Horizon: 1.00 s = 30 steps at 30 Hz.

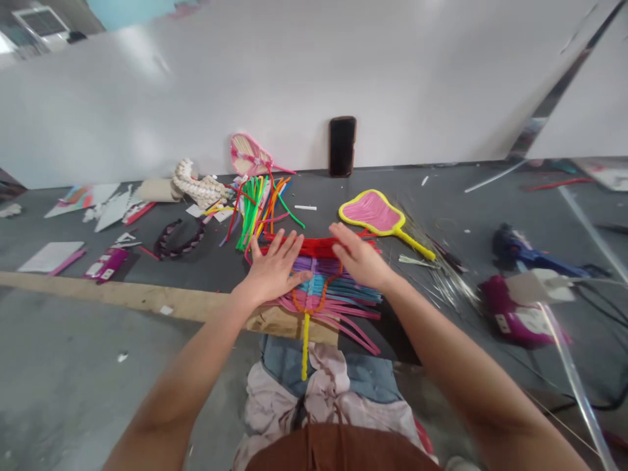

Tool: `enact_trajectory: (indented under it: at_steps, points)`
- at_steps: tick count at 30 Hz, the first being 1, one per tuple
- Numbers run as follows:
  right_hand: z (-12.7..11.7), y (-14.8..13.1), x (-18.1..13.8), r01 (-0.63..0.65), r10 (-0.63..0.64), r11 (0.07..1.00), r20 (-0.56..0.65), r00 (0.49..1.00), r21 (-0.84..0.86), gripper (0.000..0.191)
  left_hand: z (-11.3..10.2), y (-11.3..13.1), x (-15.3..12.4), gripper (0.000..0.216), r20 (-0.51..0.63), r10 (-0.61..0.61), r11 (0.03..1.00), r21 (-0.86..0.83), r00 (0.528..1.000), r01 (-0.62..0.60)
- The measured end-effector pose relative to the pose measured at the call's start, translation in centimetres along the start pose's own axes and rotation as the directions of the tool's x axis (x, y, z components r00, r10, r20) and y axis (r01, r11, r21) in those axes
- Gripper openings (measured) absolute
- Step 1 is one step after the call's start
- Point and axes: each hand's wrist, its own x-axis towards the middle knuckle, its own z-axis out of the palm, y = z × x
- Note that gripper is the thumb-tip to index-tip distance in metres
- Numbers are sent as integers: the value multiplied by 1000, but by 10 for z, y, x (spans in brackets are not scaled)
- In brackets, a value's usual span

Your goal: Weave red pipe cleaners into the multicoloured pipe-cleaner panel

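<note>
Left hand (271,273) and right hand (362,259) spread palm-down.

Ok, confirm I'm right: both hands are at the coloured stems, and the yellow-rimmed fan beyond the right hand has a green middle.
No: the yellow-rimmed fan has a pink middle, not a green one, as the head view shows. The rest stands: the left hand and right hand are at the coloured stems, the fan beyond the latter hand.

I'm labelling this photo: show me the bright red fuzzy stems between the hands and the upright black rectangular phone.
Bright red fuzzy stems (316,247), head view: middle of the bunch.
Upright black rectangular phone (342,145), head view: dark screen.
</note>
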Motion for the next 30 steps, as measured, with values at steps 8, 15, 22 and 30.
enact_trajectory:
  at_steps: [8,15,22,30]
  points:
    - [-31,18,9,15,203,917,-498,843,398,30,-26,39,-29,108,193,172,984,19,966,-179]
    - [-33,30,13,-66,274,912,-481,833,405,30,-12,79,-27,91,249,157,971,137,956,-195]
    - [-40,34,14,-62,287,910,-514,808,410,29,2,78,-35,71,63,159,972,164,985,-167]
    - [-53,47,16,81,446,727,-558,700,682,24,-73,3,-36,52,-157,42,840,-529,987,-120]
